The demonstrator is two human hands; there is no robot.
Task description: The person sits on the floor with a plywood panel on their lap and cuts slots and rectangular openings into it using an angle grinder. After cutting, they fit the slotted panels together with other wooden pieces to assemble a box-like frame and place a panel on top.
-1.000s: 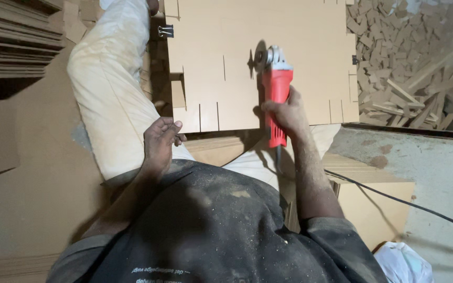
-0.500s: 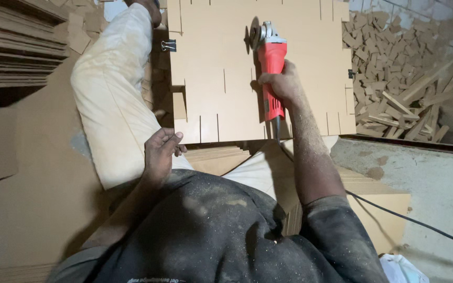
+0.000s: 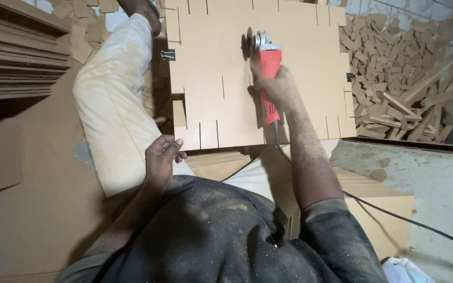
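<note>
Head view: the right hand (image 3: 279, 89) has its grip closed round a red angle grinder (image 3: 266, 71), disc at the notched board (image 3: 226, 52). Several slots along the board's edges are cut. The left hand (image 3: 161, 157), loosely curled and empty, rests on the thigh below the board.

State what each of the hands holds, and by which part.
Right hand grips the red angle grinder around its body. Left hand holds nothing, resting on the thigh.

grinder (image 3: 266, 68) on board (image 3: 300, 47) | offcut pile (image 3: 394, 78) right | stacked sheets (image 3: 11, 63) left
</note>
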